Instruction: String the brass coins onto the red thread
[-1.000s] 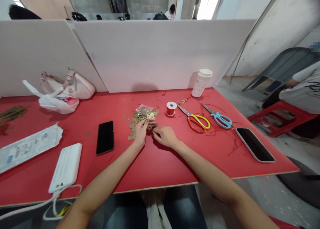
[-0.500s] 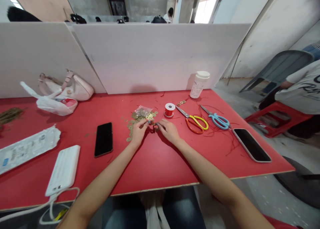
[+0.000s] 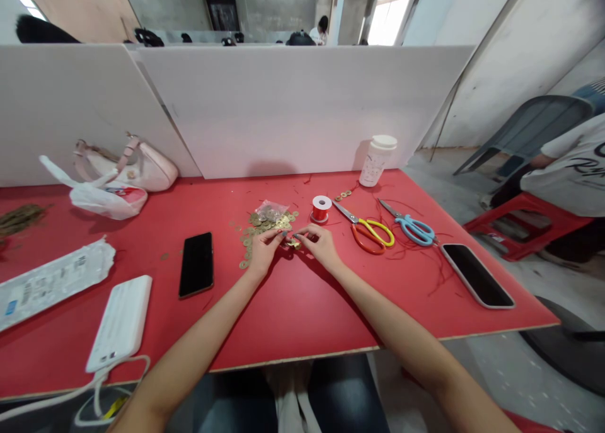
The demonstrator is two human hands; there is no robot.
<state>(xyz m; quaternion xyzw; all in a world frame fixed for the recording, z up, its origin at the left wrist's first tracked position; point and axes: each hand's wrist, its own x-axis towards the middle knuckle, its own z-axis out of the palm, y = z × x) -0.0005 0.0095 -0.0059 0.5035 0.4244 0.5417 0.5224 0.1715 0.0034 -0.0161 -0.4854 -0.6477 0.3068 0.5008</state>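
My left hand (image 3: 266,251) and my right hand (image 3: 320,247) are close together over the red table, each closed in a fingertip pinch. Between and just below the fingertips are a few small brass coins (image 3: 293,244) on what looks like thin red cord; the fingers hide part of it. Beside and behind my left hand lies a loose pile of brass coins with holes (image 3: 250,236), with a clear plastic bag (image 3: 273,210) on its far side. A spool of red cord (image 3: 322,207) stands just beyond my right hand.
Right of the spool lie yellow-and-orange-handled scissors (image 3: 373,234), blue-handled scissors (image 3: 414,230), red cord scraps and a phone (image 3: 477,275). A white cup (image 3: 378,162) stands behind. On the left are a black phone (image 3: 196,265), a power bank (image 3: 120,323) and a handbag (image 3: 154,165).
My fingertips have shifted slightly around the coins, and the right fingers have lifted a little. The coins between my hands now show more of their bright faces.
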